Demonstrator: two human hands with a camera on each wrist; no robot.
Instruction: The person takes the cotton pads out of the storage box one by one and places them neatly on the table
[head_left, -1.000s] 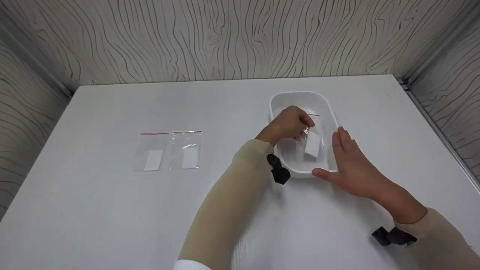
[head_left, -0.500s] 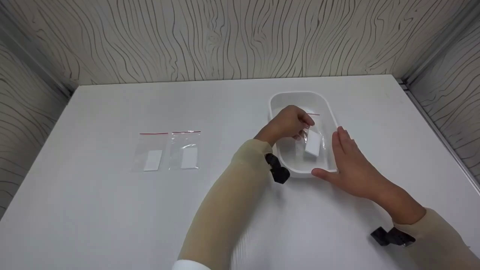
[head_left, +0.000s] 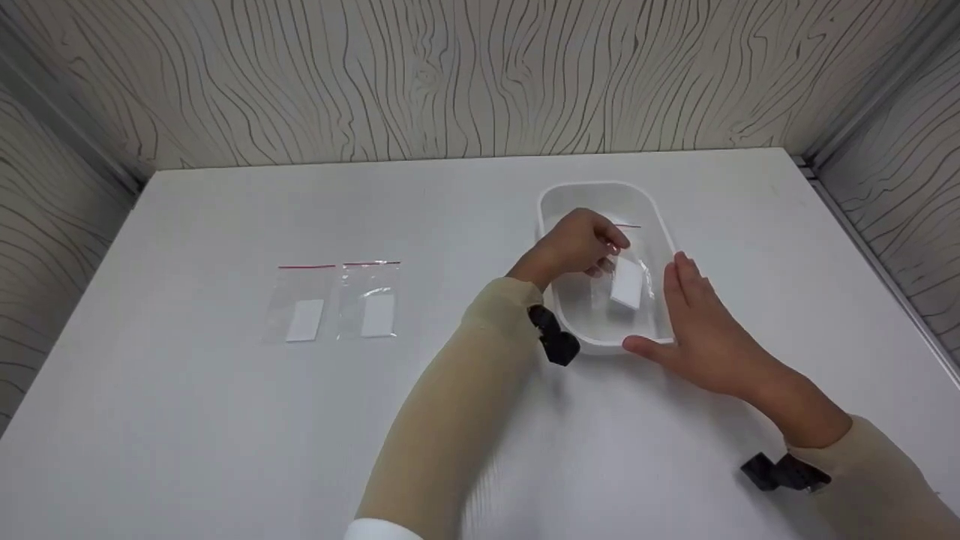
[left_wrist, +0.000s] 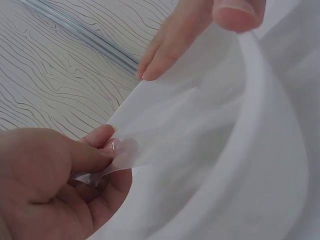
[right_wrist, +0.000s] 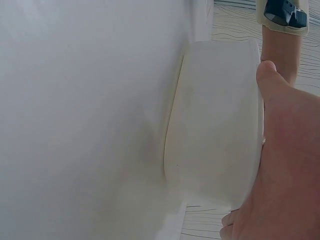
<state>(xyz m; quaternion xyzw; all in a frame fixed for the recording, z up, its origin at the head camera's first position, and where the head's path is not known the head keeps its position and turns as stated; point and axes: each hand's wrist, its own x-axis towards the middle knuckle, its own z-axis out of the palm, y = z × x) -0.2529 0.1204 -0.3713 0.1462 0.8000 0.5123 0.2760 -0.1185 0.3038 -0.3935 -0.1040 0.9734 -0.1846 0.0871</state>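
My left hand [head_left: 579, 241] reaches over the left rim of a white plastic tub [head_left: 592, 346]. Between thumb and fingers it pinches the edge of a clear zip bag [left_wrist: 127, 152], which hangs into the tub. A white rectangular block [head_left: 627, 283] shows in that bag, tilted, below the fingers. Behind the hand a red zip line [head_left: 628, 226] is partly visible in the tub. My right hand [head_left: 709, 337] rests with straight fingers along the tub's right side and its thumb at the near rim. In the right wrist view the tub's outer wall [right_wrist: 215, 125] stands beside that hand.
Two more clear zip bags, a left one [head_left: 300, 281] and a right one [head_left: 371, 281], lie side by side on the white table [head_left: 247, 420], each with a white block inside. A wood-grain patterned wall [head_left: 450, 82] rises behind the table.
The block in the pinched bag has risen slightly and turned a little within the tub. Both hands stay almost where they were.
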